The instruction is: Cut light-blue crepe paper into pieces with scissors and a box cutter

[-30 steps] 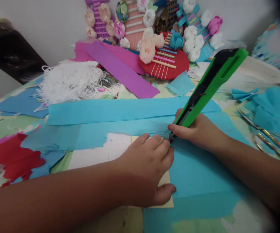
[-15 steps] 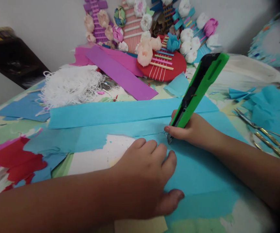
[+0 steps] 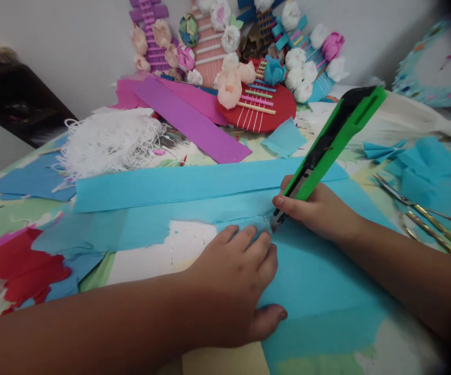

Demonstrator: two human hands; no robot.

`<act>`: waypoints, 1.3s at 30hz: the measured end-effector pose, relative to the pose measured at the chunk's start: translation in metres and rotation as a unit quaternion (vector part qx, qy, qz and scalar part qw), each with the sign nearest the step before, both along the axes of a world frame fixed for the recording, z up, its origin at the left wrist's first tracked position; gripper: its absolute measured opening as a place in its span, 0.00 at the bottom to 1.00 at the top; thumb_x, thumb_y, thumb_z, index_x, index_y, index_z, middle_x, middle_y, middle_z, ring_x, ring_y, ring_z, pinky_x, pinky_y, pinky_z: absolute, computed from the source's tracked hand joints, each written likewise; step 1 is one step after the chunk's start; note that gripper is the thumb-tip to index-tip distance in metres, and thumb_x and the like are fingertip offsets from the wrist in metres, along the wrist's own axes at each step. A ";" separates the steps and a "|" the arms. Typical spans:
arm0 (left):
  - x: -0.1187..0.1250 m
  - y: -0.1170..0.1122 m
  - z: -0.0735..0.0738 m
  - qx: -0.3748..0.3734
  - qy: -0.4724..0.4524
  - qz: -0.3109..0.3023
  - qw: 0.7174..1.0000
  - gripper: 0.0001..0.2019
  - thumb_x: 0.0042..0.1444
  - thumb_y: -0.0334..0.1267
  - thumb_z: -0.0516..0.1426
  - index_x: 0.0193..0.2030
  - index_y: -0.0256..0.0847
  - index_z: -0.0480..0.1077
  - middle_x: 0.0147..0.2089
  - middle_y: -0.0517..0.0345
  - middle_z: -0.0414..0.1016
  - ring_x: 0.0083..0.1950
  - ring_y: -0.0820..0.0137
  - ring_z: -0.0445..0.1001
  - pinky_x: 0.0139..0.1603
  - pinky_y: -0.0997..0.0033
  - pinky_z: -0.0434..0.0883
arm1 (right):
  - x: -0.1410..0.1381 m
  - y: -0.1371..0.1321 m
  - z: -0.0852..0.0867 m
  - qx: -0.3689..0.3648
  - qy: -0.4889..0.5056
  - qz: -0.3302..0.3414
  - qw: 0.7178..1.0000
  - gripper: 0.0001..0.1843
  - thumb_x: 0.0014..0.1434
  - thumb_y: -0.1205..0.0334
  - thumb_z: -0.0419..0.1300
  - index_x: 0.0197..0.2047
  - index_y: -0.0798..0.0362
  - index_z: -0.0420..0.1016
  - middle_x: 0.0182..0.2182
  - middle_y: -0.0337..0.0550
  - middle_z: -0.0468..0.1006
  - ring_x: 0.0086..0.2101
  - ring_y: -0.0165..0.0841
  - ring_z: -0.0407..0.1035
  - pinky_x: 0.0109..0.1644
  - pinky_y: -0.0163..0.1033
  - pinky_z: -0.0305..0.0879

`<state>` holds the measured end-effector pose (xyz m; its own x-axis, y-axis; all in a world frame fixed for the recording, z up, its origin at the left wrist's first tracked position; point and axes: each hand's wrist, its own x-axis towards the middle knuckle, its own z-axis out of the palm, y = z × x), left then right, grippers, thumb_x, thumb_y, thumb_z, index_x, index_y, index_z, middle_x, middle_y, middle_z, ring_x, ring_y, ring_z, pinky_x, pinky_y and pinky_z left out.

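My right hand grips a green and black box cutter, slanted with its top leaning right. The blade tip meets a sheet of light-blue crepe paper, where a ragged cut edge runs leftward. Just left of the tip, my left hand presses down on the paper, fingers slightly bent and thumb spread away. Under the torn part of the blue paper shows a white board. A folded blue crepe strip lies beyond both hands.
Gold-handled scissors and crumpled blue paper lie at right. White string, a purple strip and red paper scraps are spread on the left and behind. Decorated crafts with paper flowers lean against the wall, including a red disc.
The box cutter has moved slightly right along the paper and leans further right. My left hand stays pressed near the cut, and the whole view has shifted a little.
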<state>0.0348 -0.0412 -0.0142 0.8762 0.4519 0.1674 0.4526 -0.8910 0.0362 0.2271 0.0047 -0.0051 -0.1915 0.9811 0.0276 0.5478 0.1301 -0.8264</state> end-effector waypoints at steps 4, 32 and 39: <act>0.001 0.001 -0.001 -0.001 -0.008 -0.002 1.000 0.28 0.53 0.53 0.46 0.51 0.31 0.64 0.54 0.43 0.64 0.52 0.52 0.62 0.50 0.52 0.58 | 0.000 -0.001 0.000 -0.024 -0.012 0.008 1.000 0.16 0.47 0.50 0.57 0.21 0.53 0.59 0.18 0.33 0.58 0.22 0.25 0.54 0.24 0.33 0.52; 0.002 0.002 0.001 0.000 0.004 -0.017 1.000 0.28 0.53 0.51 0.46 0.51 0.29 0.64 0.50 0.44 0.67 0.49 0.51 0.62 0.45 0.52 0.61 | -0.010 -0.003 0.001 -0.026 -0.100 0.012 0.995 0.16 0.45 0.51 0.57 0.20 0.52 0.57 0.17 0.33 0.60 0.20 0.25 0.53 0.22 0.33 0.50; 0.001 0.000 0.000 0.005 0.004 -0.018 1.000 0.28 0.53 0.52 0.47 0.51 0.30 0.65 0.51 0.45 0.66 0.50 0.51 0.61 0.45 0.53 0.61 | -0.011 -0.002 0.001 -0.020 -0.115 0.010 0.993 0.16 0.45 0.50 0.57 0.22 0.53 0.58 0.17 0.33 0.61 0.20 0.25 0.54 0.23 0.33 0.49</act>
<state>0.0356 -0.0411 -0.0139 0.8933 0.4186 0.1639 0.4206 -0.9069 0.0241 0.2161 0.0023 -0.0044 -0.2070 0.9766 -0.0584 0.7208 0.1118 -0.6840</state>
